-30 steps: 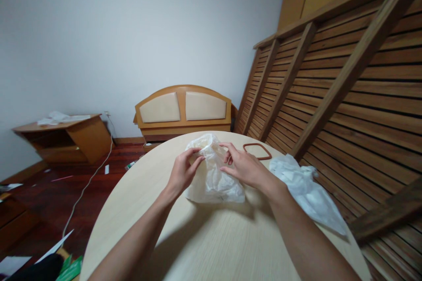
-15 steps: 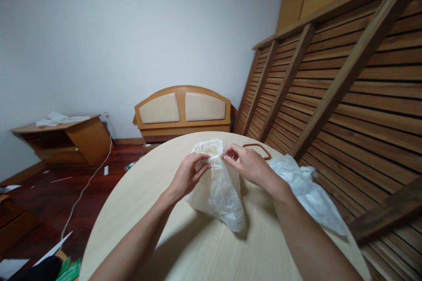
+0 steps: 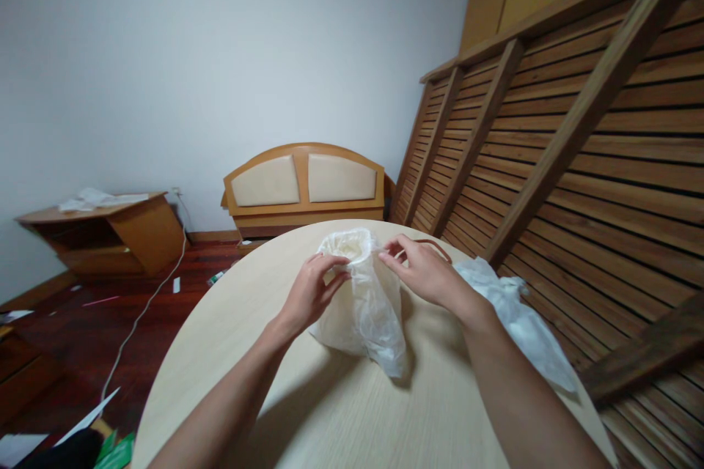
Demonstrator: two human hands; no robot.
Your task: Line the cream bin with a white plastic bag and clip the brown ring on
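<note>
- A thin, crinkled, translucent white plastic bag (image 3: pixel 363 304) is held upright on the pale round wooden table (image 3: pixel 330 410).
- Its open rim is pinched by the left hand (image 3: pixel 311 293) and the right hand (image 3: pixel 426 275), one at each side.
- A second crumpled white bag (image 3: pixel 517 322) lies just beside the right wrist.
- A brown rounded frame (image 3: pixel 440 248) is partly hidden behind the right hand.

No readable text — no labels, brands, numbers, signs legible on anything.
</note>
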